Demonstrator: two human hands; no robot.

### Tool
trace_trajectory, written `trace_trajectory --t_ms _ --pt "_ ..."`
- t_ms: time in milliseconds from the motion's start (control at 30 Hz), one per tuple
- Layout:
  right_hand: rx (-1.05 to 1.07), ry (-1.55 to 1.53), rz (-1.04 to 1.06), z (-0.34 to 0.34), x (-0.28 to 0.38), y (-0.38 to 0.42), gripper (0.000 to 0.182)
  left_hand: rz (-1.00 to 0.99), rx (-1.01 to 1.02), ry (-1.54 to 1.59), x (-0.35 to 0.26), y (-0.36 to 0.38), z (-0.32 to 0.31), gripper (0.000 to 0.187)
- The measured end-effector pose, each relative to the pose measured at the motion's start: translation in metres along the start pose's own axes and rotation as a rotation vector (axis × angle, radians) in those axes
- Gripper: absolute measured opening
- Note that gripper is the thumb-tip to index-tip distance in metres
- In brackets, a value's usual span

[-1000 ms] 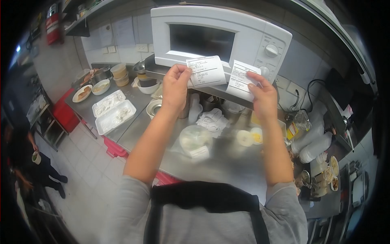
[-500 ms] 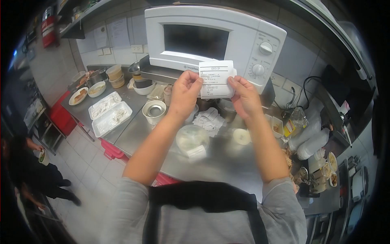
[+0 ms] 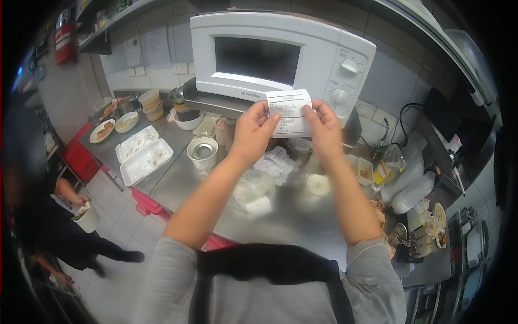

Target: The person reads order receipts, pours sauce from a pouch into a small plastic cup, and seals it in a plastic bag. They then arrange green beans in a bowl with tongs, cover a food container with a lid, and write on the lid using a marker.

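A printed paper order slip (image 3: 290, 125) is held up in front of the white microwave (image 3: 256, 60). My left hand (image 3: 256, 129) pinches its left edge, with the thumb on the printed face. On the right edge my right hand (image 3: 325, 129) grips it the same way. The slip's top curls back and its small print is mostly too fine to read. Below my hands, a pile of crumpled slips (image 3: 276, 163) lies on the steel counter (image 3: 237, 222). Nearer to me sits a clear plastic bag (image 3: 249, 186) with a white label on it.
Left on the counter are an open white foam box (image 3: 147, 162), plates of food (image 3: 102, 131) and a paper tub (image 3: 203, 153). A white-lidded container (image 3: 317, 184) stands right of centre. At far left a person in dark clothes carries a white tub (image 3: 87, 217).
The slip and both my hands have come down slightly, and the left thumb lies further over the paper. The person at left has come nearer with the tub.
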State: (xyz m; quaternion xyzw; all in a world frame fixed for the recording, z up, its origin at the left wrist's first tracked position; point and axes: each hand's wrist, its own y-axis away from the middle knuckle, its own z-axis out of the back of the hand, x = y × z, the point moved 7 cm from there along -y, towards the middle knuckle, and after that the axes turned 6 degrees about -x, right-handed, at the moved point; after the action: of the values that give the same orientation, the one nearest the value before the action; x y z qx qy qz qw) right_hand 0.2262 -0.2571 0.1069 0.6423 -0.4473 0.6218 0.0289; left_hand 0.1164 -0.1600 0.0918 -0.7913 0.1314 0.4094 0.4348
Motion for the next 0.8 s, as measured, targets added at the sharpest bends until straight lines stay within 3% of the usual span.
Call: trace_trajectory --t_ms 67,300,433,533,633,733,800 --pt "-0.007 0.047 0.082 -0.004 0.012 0.003 0.027 0.046 -0.014 -0.110 0.000 -0.002 0.002 0.027" --pt "-0.039 0.023 0.220 -0.007 0.029 0.008 0.054 -0.011 0.017 0.204 0.000 -0.004 -0.019 0.042" --pt "-0.075 -0.042 0.302 -0.011 0.034 0.012 0.052 -0.091 0.064 0.138 0.001 -0.006 -0.027 0.051" --pt "-0.075 0.082 0.399 -0.009 0.031 0.011 0.044 -0.271 0.030 -0.090 -0.008 -0.007 -0.024 0.060" --pt "0.036 0.138 0.347 -0.007 0.023 0.007 0.034 -0.533 -0.030 -0.425 -0.042 0.003 -0.026 0.065" --pt "0.159 -0.004 0.184 -0.013 0.033 0.005 0.031 -0.602 0.048 -0.625 -0.051 0.006 -0.018 0.064" --pt "0.164 0.064 0.276 -0.016 0.051 0.003 0.028 -0.591 0.026 -0.580 -0.062 0.010 -0.015 0.061"
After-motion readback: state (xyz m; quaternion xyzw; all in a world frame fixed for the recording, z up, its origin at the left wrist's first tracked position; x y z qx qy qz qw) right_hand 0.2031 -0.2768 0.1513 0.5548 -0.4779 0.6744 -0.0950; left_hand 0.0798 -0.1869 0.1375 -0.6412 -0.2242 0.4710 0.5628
